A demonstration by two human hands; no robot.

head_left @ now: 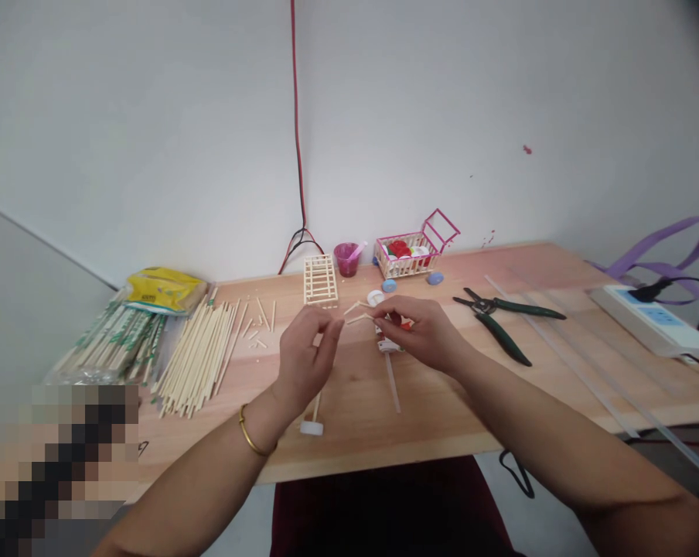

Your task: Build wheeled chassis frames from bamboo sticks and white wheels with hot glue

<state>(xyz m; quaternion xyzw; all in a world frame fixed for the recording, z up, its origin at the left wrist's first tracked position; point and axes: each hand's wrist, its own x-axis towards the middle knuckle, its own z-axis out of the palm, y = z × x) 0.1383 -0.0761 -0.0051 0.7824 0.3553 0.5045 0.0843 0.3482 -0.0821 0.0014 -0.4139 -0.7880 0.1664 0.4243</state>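
My right hand (422, 329) pinches a small bent piece of thin wooden sticks (358, 318) by its right end. Close to the left end of that piece is my left hand (308, 352), with thumb and fingers pressed together; what they hold, if anything, does not show. Beneath my right hand lies a partly hidden white and red tool, probably a glue gun (389, 343), with a translucent glue stick (392, 383) extending from it. Below my left hand a wooden stick (317, 408) ends in a white block-like piece (311, 428). A slatted stick frame (320, 280) lies just beyond my hands.
At left are loose wooden sticks (199, 360), short cut pieces (257, 333), wrapped chopsticks (109, 336) and a yellow packet (164, 290). Behind stand a purple cup (346, 261) and a stick-built cart (407, 267). Green-handled pliers (503, 321) and a power strip (654, 319) lie right.
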